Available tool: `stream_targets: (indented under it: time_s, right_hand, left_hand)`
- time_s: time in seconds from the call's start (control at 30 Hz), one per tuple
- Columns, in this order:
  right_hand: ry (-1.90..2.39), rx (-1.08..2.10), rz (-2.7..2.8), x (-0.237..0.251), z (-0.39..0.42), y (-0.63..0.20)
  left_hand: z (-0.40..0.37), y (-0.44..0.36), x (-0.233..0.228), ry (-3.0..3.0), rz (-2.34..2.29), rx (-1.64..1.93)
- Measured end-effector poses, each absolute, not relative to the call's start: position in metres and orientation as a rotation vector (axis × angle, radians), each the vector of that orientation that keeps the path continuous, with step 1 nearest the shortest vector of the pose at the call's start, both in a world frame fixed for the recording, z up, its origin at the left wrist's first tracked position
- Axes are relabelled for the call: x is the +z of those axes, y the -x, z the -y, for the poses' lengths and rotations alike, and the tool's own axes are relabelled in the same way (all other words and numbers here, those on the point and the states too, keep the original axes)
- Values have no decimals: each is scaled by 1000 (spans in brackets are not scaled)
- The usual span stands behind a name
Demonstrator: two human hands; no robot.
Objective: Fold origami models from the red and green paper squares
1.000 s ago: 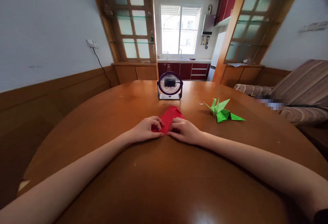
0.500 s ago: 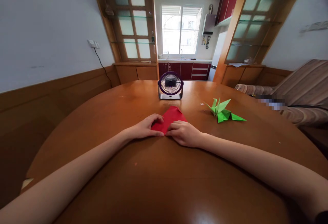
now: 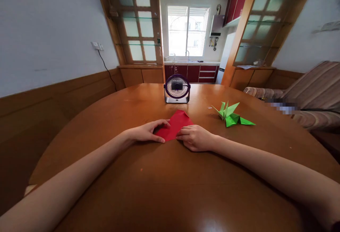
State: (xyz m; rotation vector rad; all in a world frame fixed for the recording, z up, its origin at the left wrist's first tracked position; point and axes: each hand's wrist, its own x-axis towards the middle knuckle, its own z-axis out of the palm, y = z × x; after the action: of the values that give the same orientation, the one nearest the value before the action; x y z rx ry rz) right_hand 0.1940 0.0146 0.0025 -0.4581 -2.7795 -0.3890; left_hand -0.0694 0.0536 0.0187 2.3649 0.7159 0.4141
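A red sheet of origami paper (image 3: pixel 176 124), partly folded, lies on the wooden table between my two hands. Its far edge shows a small folded flap. My left hand (image 3: pixel 150 131) rests over the paper's left side, with thumb and fingers spread apart and the thumb tip at the near edge. On the right, my right hand (image 3: pixel 195 138) has its fingers curled and pinched at the paper's near right edge. Part of the paper's right side is hidden beneath those fingers.
A purple desk fan (image 3: pixel 177 88) stands beyond the paper. Green folded-paper pieces (image 3: pixel 232 115) sit to the right on the table (image 3: pixel 159 189). A striped armchair (image 3: pixel 313 90) is at the far right.
My hands have drawn apart along the near edge of the red paper: the left thumb slid left, the right fingers slid slightly right. More of that edge shows between them.
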Motion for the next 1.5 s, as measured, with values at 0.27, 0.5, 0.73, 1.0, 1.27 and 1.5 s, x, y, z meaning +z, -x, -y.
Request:
stream_targets:
  time_s: [0.27, 0.5, 0.73, 1.0, 1.27, 1.5]
  right_hand:
    - [514, -240, 2723, -1, -14, -200]
    - [565, -290, 2656, 1, -12, -203]
    - [701, -230, 2592, 2, -16, -213]
    - [733, 65, 2575, -1, -25, -225]
    - [732, 48, 2442, 1, -19, -230]
    - [803, 107, 2414, 1, -12, -244]
  left_hand:
    - [-52, 70, 11, -2452, -759, 393]
    - [-47, 62, 11, -2638, -725, 507]
    - [-27, 46, 15, -2711, -646, 643]
    - [-20, 37, 10, -2546, -724, 848]
    - [-57, 67, 5, -2535, -1217, 906]
    - [-60, 71, -2, -2660, -1214, 749]
